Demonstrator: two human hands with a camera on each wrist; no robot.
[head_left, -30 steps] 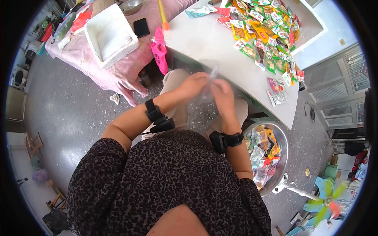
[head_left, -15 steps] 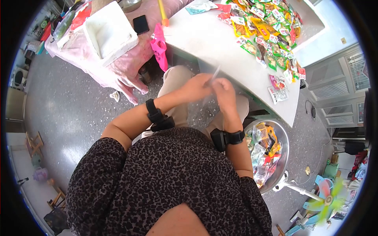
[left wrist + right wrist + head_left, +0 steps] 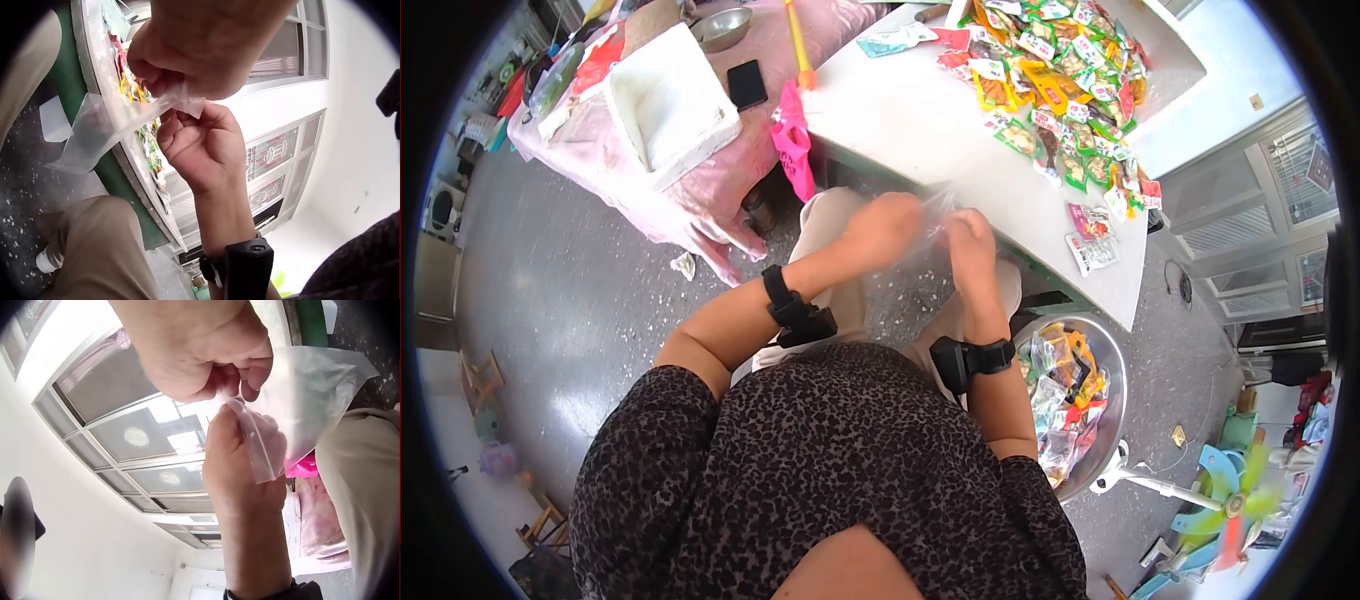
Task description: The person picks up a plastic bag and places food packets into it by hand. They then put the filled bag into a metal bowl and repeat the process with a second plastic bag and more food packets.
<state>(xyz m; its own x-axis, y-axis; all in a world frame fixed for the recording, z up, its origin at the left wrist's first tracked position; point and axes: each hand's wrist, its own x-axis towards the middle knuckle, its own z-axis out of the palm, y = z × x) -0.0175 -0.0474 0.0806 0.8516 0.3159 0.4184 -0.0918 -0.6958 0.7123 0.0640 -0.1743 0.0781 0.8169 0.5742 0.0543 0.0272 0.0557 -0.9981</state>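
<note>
Currently my left hand and right hand each pinch the mouth of the clear bag, fingers curled on its lips, seemingly to part them. Bag hangs over my lap, just short of the surface carrying snack packets.

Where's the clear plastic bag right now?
The clear plastic bag is at the centre of the head view, pinched between the left hand and the right hand above the person's lap, beside the near edge of the white table.
</note>
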